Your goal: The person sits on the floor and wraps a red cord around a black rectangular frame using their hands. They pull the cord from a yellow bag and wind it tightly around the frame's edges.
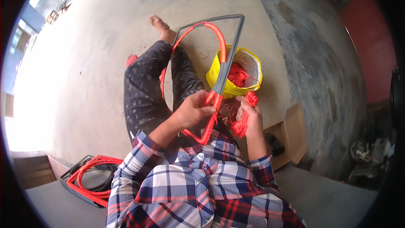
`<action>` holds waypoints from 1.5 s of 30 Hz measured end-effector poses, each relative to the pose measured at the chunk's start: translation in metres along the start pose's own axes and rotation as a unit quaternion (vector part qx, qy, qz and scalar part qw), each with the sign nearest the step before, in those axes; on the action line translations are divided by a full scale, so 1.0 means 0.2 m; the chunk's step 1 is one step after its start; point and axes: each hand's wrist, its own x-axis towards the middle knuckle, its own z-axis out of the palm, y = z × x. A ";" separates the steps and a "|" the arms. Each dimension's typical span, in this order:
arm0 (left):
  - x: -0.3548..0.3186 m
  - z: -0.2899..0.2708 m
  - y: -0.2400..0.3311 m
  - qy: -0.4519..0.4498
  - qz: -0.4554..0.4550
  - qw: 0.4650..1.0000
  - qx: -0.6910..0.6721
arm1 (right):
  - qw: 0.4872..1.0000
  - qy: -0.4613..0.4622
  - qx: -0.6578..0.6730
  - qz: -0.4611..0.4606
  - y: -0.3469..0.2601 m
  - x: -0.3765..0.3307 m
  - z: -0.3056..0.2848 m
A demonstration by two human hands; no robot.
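— Where is the frame sitting against the hands?

— The grey metal frame (230,55) is standing up and away from the left hand (193,110), its long side bar running from the grip out toward the far corner above the worker's outstretched foot (160,26). The left hand is clenching around the frame's near corner, right where the orange cord wrapping (212,114) is building up. Of the two hands it is the one on the frame itself.

— And the right hand?

— The right hand (249,117) is sitting just to the right of that corner, fingers closing around a small bundle of orange cord (244,120), with a tuft poking above the fist and a tail hanging below. A strand looks to be leading from it across to the wrapped section, though the crossing is too fine to trace.

— What is lying beyond?

— Past the right hand, just behind the frame's bar, a yellow bag (253,65) is gaping open with loose orange cord inside. To the right of the forearm an open cardboard box (293,133) is resting on the concrete floor (105,38). Well behind the left elbow, a stack of frames (90,177) already bound in orange is lying flat.
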 end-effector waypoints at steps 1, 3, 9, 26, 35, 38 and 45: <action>0.00 0.04 0.01 0.002 0.003 0.998 0.063 | 1.000 -0.011 0.007 -0.015 -0.03 0.00 0.01; 0.02 0.15 0.08 -0.004 0.020 0.978 0.208 | 0.997 -0.021 0.040 -0.057 -0.12 -0.04 0.05; 0.03 0.37 0.25 0.009 0.107 0.905 0.411 | 0.988 -0.037 -0.063 -0.133 -0.31 -0.15 0.13; -0.34 0.08 0.22 0.110 -0.052 0.977 0.173 | 0.951 -0.272 -0.130 -0.066 -0.10 0.08 0.48; -0.35 -0.01 0.05 0.162 -0.104 0.978 -0.076 | 0.928 -0.263 -0.245 0.098 -0.03 0.06 0.52; -0.35 -0.02 0.03 0.156 -0.101 0.977 -0.106 | 0.925 -0.256 -0.267 0.090 -0.02 0.05 0.50; -0.36 -0.05 0.02 0.110 -0.101 0.977 -0.152 | 0.948 -0.215 -0.221 0.084 0.02 -0.06 0.48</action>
